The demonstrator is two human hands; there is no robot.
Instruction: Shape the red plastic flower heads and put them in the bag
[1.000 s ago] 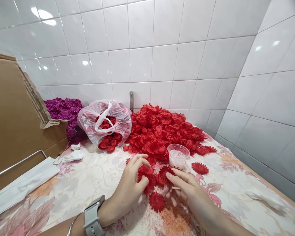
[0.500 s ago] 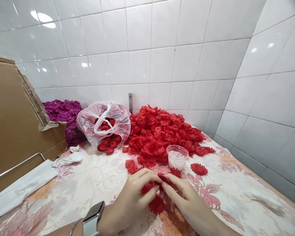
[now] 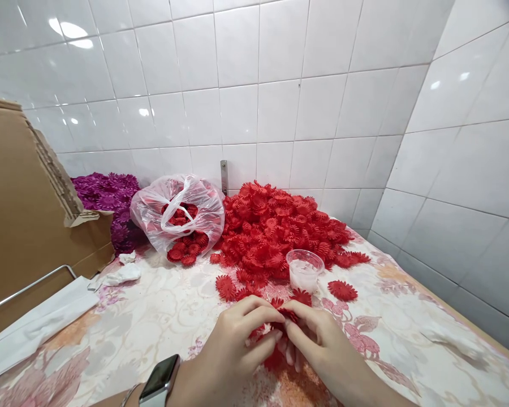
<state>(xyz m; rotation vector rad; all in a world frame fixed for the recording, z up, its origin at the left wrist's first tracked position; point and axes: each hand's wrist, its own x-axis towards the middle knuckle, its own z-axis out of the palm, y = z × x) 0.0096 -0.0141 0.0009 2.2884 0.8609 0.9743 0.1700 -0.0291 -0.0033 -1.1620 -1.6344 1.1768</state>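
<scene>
My left hand (image 3: pixel 237 342), with a watch (image 3: pixel 161 377) on its wrist, pinches a red cloth flower (image 3: pixel 289 314) at the front of the table. On the flower's other side, the fingers of my right hand (image 3: pixel 322 345) are closed on it as well. Both sets of fingertips nearly meet, and they hide most of the flower. Beneath my hands, more red petals show in part. Just beyond stands a clear plastic cup (image 3: pixel 304 271) with whitish contents. Loose red flowers lie near it, one to its right (image 3: pixel 343 290) and one to its left (image 3: pixel 226 288).
A large heap of red flowers (image 3: pixel 275 226) rises against the tiled wall. Left of it sit a plastic bag (image 3: pixel 152 212) of red flowers, a purple flower pile (image 3: pixel 106 192) and a cardboard box (image 3: pixel 21 186). Crumpled white scraps (image 3: pixel 121 276) lie on the floral tablecloth (image 3: pixel 169 316).
My left fingertips have shifted slightly right and nearer me, closer to the right ones. The petals beneath are more covered now. The view has moved a little.
</scene>
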